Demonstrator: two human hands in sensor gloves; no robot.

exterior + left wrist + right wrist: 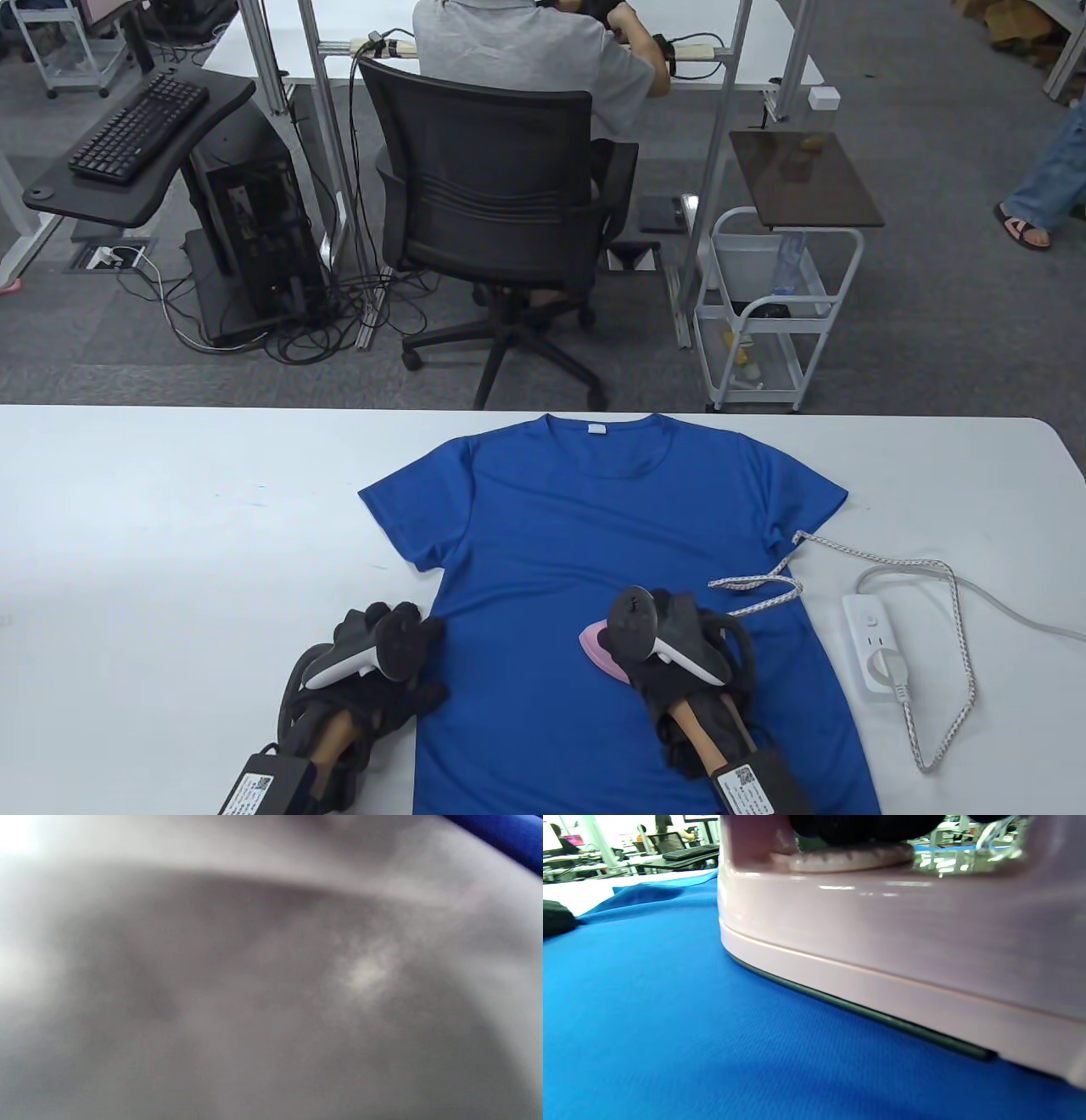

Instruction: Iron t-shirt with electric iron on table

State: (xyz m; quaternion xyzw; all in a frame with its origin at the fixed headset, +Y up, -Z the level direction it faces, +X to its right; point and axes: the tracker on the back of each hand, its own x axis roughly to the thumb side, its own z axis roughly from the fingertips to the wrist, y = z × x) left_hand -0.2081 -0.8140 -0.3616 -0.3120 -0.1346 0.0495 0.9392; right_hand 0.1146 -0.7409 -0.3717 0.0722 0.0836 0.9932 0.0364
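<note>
The blue t-shirt (594,577) lay flat on the worktop (170,509); the right hand (679,645) gripped the pink iron (598,647) on its lower part, mid-pressing; the left hand (382,671) held the edge with flat fingers; next, a slow glide upward seemed needed.

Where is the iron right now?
In the table view the pink iron sits flat on the lower middle of the blue t-shirt, gripped by the right hand.

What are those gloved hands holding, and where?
The right hand grips the pink iron by its top handle. The left hand holds nothing, resting at the t-shirt edge.
</note>
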